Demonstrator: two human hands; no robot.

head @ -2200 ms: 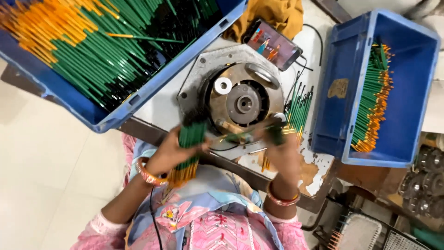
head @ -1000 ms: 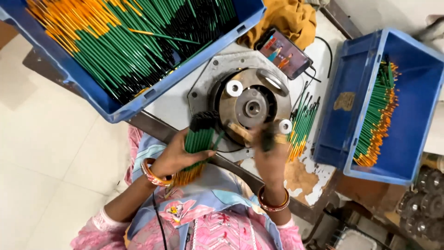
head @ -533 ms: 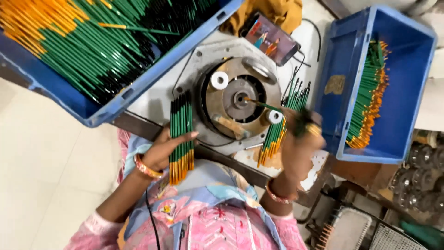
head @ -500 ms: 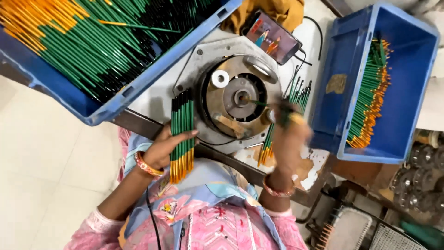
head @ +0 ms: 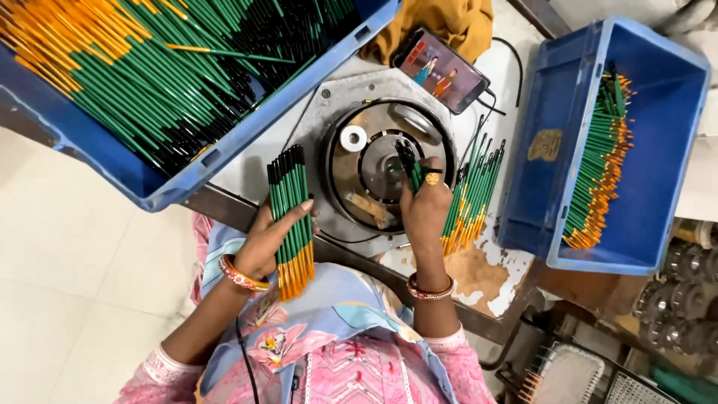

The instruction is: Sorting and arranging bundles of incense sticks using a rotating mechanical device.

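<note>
My left hand [head: 268, 239] grips a bundle of green pencils [head: 292, 217] with orange ends and black tips, held upright beside the round metal machine [head: 374, 161]. My right hand [head: 425, 211] holds a few green pencils [head: 410, 166], their black tips pointing into the machine's centre hub. A small pile of the same pencils [head: 471, 198] lies on the table just right of that hand.
A large blue crate [head: 172, 187] full of green and orange pencils sits at upper left. A second blue crate [head: 636, 142] with a smaller stack stands at right. A phone [head: 441, 71] with a lit screen lies on a yellow cloth [head: 449, 22] behind the machine.
My right hand moved from the loose pile on the right back to the machine's centre, now with a few pencils. The left hand kept its bundle upright.
</note>
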